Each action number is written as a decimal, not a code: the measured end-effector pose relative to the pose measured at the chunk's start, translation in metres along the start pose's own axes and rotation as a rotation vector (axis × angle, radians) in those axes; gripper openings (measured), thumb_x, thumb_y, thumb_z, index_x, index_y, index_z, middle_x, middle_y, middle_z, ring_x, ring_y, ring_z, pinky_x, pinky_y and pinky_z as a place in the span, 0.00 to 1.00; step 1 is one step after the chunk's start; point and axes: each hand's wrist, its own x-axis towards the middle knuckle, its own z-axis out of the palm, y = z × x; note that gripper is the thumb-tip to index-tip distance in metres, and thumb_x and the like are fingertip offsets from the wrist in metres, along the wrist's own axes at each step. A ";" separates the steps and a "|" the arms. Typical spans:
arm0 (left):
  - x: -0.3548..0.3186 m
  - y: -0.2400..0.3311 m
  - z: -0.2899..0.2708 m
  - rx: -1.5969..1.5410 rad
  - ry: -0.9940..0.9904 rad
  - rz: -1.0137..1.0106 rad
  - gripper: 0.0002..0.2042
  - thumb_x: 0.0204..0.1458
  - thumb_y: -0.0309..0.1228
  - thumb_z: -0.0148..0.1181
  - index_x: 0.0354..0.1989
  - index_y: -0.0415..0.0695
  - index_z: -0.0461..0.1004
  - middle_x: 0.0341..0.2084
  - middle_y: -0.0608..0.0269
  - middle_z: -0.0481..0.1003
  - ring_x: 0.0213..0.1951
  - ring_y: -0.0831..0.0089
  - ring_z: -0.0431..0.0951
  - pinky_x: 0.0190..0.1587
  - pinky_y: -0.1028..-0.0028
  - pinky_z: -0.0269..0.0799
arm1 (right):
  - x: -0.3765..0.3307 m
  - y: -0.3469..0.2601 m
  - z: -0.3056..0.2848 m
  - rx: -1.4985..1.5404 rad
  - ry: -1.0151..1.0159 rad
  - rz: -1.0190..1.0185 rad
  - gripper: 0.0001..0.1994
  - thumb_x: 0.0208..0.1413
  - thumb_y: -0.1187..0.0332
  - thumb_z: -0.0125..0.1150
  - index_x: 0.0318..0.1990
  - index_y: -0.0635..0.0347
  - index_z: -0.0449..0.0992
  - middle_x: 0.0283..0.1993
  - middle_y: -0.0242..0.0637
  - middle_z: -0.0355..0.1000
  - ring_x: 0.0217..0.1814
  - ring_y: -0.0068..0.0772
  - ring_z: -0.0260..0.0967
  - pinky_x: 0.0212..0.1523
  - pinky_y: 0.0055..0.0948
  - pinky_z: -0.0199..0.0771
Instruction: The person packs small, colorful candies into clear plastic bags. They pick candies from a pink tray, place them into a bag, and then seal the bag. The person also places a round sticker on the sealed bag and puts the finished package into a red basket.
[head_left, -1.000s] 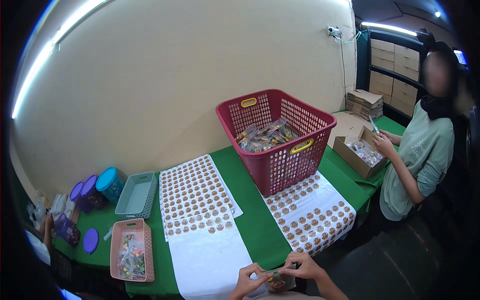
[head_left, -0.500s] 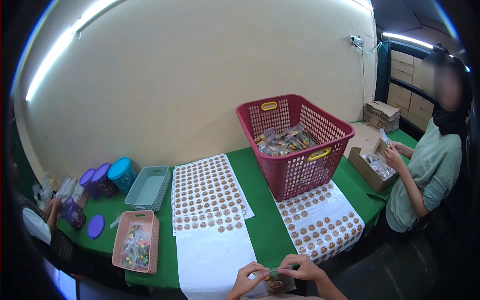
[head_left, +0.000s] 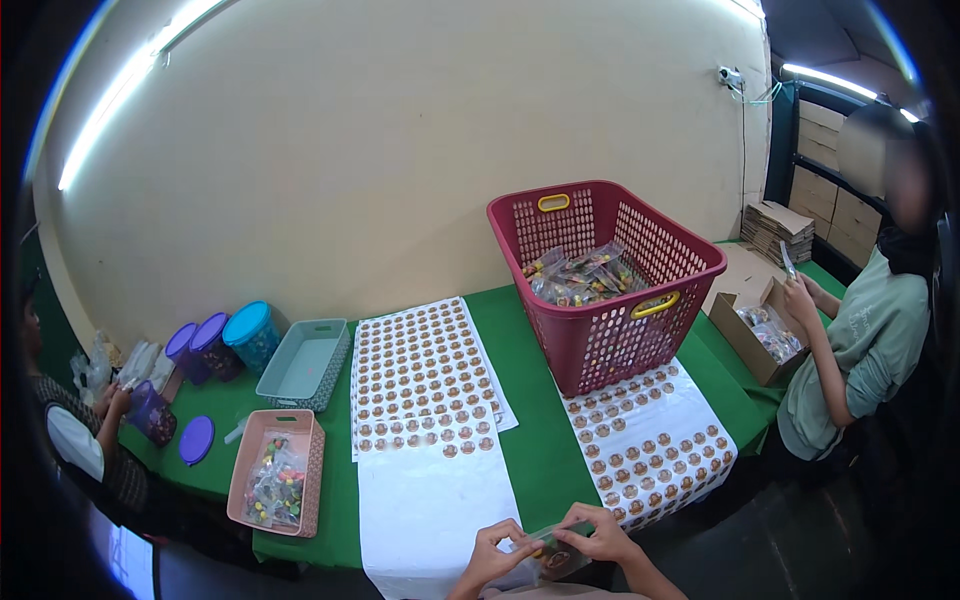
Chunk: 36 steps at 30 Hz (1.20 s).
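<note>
At the near table edge, a small clear plastic bag [head_left: 562, 563] with a round brown sticker and some colourful pieces inside hangs between my hands. My left hand [head_left: 494, 553] pinches its top edge at the left corner. The right corner is pinched by my right hand [head_left: 593, 534]. Just beyond lies a white sticker sheet [head_left: 435, 500], its lower part bare backing and its upper part covered in rows of round brown stickers. A second sticker sheet [head_left: 655, 440] lies to the right, partly under a basket.
A tall maroon basket [head_left: 640, 345] holds filled bags. To the left are a pink basket [head_left: 312, 480] of bags, a grey-green tray [head_left: 300, 365], lidded tubs [head_left: 250, 335] and a purple lid [head_left: 197, 440]. Two people work nearby, the right one beside a cardboard box [head_left: 745, 345].
The view has shifted slightly, so the table things sit a little further right. My fingers still pinch the bag, which now tilts more. The right-hand person's raised hands have moved slightly.
</note>
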 end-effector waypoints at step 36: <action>0.041 0.005 0.061 0.126 0.061 -0.014 0.10 0.48 0.28 0.47 0.37 0.37 0.70 0.32 0.55 0.70 0.35 0.71 0.70 0.39 0.77 0.63 | 0.011 0.045 -0.050 0.217 0.118 0.063 0.18 0.45 0.71 0.53 0.45 0.64 0.61 0.38 0.38 0.63 0.41 0.26 0.61 0.43 0.23 0.59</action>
